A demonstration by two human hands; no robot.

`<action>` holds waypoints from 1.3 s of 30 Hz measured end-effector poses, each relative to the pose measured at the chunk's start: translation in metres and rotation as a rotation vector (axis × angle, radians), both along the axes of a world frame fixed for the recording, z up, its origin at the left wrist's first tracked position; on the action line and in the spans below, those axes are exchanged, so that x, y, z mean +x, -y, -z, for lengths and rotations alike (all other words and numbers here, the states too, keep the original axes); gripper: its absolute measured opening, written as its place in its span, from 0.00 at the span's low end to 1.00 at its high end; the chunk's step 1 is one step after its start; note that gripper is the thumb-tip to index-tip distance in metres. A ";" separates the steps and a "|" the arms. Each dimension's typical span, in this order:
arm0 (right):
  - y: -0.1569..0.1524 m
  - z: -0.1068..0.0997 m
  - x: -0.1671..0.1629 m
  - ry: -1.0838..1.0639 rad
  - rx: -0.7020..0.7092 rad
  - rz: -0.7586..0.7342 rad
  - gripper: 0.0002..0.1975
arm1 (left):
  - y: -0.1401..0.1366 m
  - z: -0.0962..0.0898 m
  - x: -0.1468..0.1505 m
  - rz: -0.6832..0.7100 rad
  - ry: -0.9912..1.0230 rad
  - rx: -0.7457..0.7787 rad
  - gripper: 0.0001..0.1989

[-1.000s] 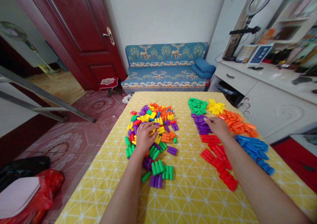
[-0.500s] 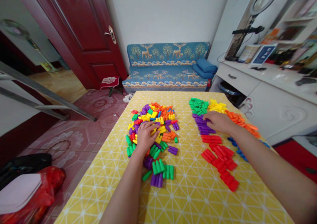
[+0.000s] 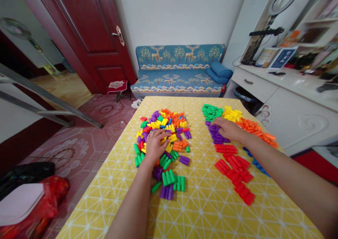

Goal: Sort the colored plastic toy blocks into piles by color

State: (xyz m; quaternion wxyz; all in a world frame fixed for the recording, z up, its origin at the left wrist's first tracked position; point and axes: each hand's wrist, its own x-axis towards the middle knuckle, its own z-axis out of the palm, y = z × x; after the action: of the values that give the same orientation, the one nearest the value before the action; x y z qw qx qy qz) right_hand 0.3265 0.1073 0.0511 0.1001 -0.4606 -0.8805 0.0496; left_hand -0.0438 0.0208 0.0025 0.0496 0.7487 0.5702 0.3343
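My left hand [image 3: 156,144] lies over the mixed pile of plastic building blocks [image 3: 164,122], fingers spread and palm down. Yellow blocks [image 3: 173,138] touch its fingertips, and I see nothing gripped there. Over at the sorted heaps, my right hand [image 3: 227,129] reaches to the purple blocks [image 3: 217,136]. Its fingers are bent and close together at the heap's upper left edge; whether a block is between them is hidden. Just beyond them is a heap of green blocks [image 3: 212,111]. Each block looks like short tubes joined side by side.
Yellow blocks [image 3: 232,114], orange blocks [image 3: 260,130], blue blocks [image 3: 255,161] and red blocks [image 3: 236,168] lie grouped on the right of the yellow tablecloth [image 3: 200,210]. A blue patterned sofa [image 3: 179,77] stands past the table, a white cabinet [image 3: 293,101] at right.
My right hand has shifted slightly left and away from me over the purple blocks, towards the green heap. My left hand stays put on the mixed pile.
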 end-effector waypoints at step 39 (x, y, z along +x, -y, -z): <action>-0.017 0.044 -0.021 0.246 0.125 0.021 0.22 | 0.000 0.000 0.000 0.010 -0.003 0.021 0.11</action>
State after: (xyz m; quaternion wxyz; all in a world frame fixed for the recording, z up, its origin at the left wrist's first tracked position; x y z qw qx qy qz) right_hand 0.3050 0.1244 0.0075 0.0203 -0.4651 -0.8828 -0.0633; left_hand -0.0441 0.0205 0.0023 0.0427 0.7525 0.5632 0.3388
